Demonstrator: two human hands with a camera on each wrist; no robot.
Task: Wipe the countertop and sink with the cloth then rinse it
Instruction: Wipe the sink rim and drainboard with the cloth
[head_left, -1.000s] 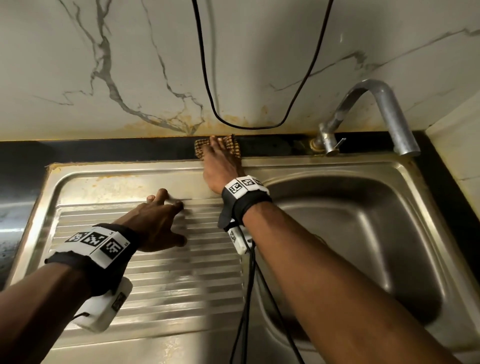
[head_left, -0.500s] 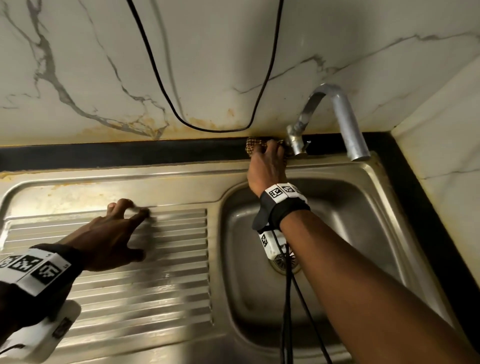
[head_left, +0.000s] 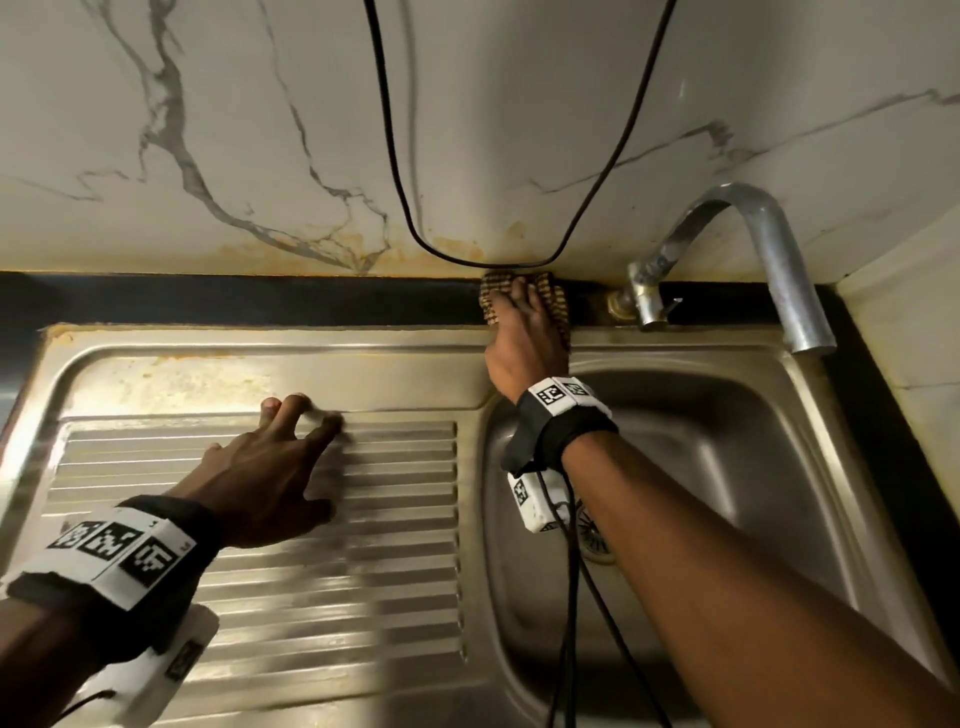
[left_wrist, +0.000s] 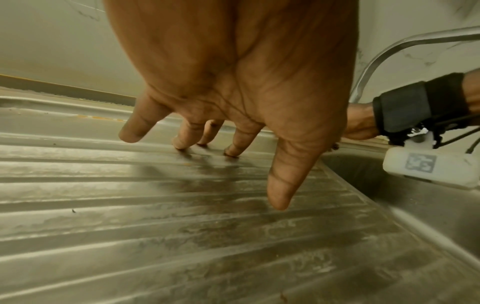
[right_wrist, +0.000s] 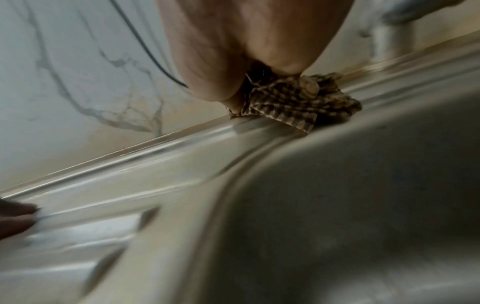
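A brown checked cloth lies bunched on the black countertop strip behind the steel sink, just left of the tap's base. My right hand lies on top of the cloth and presses it against the foot of the wall. In the right wrist view a fingertip curls into the folds. My left hand holds nothing. Its spread fingertips rest on the top of the ribbed drainboard.
A curved steel tap stands to the right of the cloth, its spout over the basin. A black cable hangs in a loop down the marble wall to just above my right hand. The drain sits in the basin floor under my right forearm.
My right hand slid the cloth right along the back ledge up to the tap's base, then came back a little to the left. My left hand stayed on the drainboard.
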